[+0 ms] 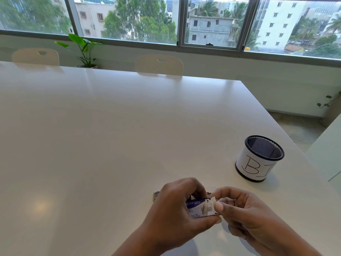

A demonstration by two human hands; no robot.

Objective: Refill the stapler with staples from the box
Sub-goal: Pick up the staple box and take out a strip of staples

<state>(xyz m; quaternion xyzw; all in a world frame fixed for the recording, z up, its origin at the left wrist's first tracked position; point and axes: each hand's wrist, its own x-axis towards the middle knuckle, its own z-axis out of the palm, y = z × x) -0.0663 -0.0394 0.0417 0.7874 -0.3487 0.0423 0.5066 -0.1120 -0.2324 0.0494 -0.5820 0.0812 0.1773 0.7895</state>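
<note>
The left hand (181, 206) is wrapped around the small blue-and-white staple box (200, 207), fingers curled over its top and thumb under its near edge, so the box is lifted clear of the tabletop (110, 135) and steadied with its end turned toward the other hand. The right hand (238, 209) pinches that end, thumb and forefinger closed on what looks like the white flap; the grip suggests the box is being opened, or a strip drawn out, though no staples can be seen. Holding the box in the air, close to the body, gives both hands free play on a thing too small to work flat.

Just behind the left hand, lying on the tabletop, a dark metal object (156, 195) shows at both sides of the knuckles. It is likely the stapler, set within easy reach for loading, but most of it is hidden and whether it lies open cannot be told.

Well off to the right stands a black mesh cup (258, 159) with a white paper wrap lettered by hand, apart from the work and apparently empty.
</note>
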